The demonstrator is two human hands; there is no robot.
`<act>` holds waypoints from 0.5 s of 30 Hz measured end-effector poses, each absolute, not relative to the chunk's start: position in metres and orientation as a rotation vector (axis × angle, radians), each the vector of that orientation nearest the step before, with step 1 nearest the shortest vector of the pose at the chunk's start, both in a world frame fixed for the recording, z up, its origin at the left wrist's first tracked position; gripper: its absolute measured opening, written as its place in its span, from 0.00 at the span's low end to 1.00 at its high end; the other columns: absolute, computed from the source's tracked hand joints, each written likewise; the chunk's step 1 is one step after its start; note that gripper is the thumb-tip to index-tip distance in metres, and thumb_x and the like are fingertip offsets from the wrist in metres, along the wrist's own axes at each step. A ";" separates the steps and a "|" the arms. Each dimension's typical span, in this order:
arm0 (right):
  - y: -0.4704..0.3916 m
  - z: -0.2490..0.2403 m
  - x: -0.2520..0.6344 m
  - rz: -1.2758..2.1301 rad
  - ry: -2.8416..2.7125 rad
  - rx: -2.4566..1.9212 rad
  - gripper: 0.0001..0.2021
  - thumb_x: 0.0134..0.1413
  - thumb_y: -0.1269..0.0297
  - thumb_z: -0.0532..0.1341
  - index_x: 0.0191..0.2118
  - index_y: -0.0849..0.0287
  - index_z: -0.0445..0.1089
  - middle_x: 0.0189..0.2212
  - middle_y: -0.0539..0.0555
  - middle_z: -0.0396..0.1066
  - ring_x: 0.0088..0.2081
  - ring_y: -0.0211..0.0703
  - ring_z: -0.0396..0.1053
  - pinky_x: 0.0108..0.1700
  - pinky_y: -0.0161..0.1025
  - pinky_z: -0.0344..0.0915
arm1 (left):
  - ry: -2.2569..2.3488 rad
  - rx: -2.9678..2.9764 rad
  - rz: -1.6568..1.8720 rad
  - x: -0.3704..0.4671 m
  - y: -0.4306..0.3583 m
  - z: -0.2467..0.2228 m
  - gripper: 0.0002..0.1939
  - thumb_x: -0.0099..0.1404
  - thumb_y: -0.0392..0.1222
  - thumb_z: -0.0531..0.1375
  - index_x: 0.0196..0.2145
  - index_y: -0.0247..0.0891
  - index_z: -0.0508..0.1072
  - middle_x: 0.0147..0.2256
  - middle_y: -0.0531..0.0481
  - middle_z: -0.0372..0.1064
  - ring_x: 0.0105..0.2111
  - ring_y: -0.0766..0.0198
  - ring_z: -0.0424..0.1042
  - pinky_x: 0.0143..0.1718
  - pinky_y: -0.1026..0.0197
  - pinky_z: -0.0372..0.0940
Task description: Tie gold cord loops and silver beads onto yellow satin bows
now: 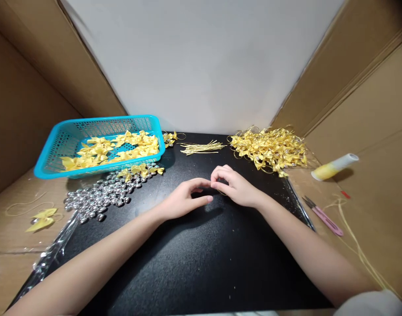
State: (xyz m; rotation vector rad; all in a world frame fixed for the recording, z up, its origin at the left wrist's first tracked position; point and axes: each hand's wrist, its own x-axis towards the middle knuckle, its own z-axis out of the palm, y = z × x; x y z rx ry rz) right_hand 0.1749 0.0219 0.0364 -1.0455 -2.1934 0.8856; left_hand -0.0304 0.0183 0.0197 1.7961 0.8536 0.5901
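Observation:
Over the middle of the black table, my right hand (235,186) pinches thumb and fingers together. A short bit of thin gold cord (222,192) shows just below these fingers; the rest of it is hidden. My left hand (186,199) has its thumb and fingers apart, with its index fingertip close to or touching my right fingertips. Nothing shows in the left hand. Beyond the hands lies a bundle of cut gold cords (202,147). A heap of yellow ribbon flowers with cord loops (270,149) sits at the back right.
A blue basket (44,164) holding yellow ribbon flowers stands at the back left. Silver beads (98,195) are spread before it. Pink-handled thread snips (324,216), a yellow-white tube (334,167) and loose cord lie at right. A yellow bow (43,220) lies at left. Cardboard walls flank the table.

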 end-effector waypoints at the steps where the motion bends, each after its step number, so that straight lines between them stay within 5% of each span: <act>1: 0.021 0.035 0.176 0.906 -2.136 -1.041 0.07 0.61 0.67 0.58 0.30 0.57 0.66 0.36 0.52 0.67 0.43 0.44 0.62 0.48 0.43 0.59 | 0.788 1.705 0.594 -0.023 0.020 0.017 0.16 0.62 0.46 0.62 0.46 0.37 0.75 0.47 0.45 0.74 0.49 0.55 0.71 0.53 0.53 0.63; 8: 0.013 0.009 0.186 1.145 -1.672 -1.086 0.12 0.60 0.53 0.58 0.33 0.56 0.67 0.39 0.54 0.66 0.38 0.43 0.66 0.40 0.42 0.64 | 0.655 1.324 0.695 0.001 0.022 0.002 0.19 0.63 0.54 0.60 0.29 0.33 0.78 0.23 0.51 0.71 0.29 0.66 0.69 0.40 0.62 0.63; 15: -0.003 0.003 0.198 0.791 -1.753 -1.082 0.09 0.54 0.62 0.65 0.43 0.53 0.74 0.42 0.54 0.71 0.44 0.47 0.68 0.46 0.46 0.64 | 0.614 1.322 0.565 -0.004 0.021 -0.002 0.20 0.64 0.54 0.60 0.27 0.33 0.78 0.20 0.53 0.68 0.25 0.69 0.65 0.34 0.64 0.60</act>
